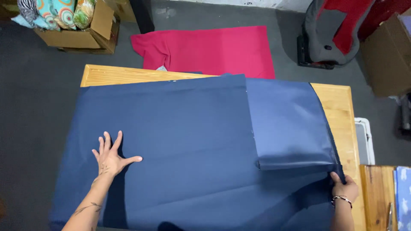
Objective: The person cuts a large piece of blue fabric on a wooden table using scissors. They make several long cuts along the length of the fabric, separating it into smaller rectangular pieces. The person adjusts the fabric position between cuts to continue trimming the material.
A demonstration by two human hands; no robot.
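Note:
A large navy blue fabric (184, 141) is spread over a wooden table (338, 107) and hangs off its left side. My left hand (110, 156) lies flat on the cloth, fingers spread, left of centre. My right hand (344, 187) pinches the fabric's right edge near the table's front right. A paler, folded-over section of the same cloth (291, 124) lies on the right part, its lower fold just above my right hand.
A red cloth (214, 50) lies on the grey floor behind the table. A cardboard box (81, 34) with patterned fabric rolls stands at the back left. A grey and red seat (334, 30) and a brown box (387, 55) are at the back right. Another wooden surface (376, 192) sits at the right.

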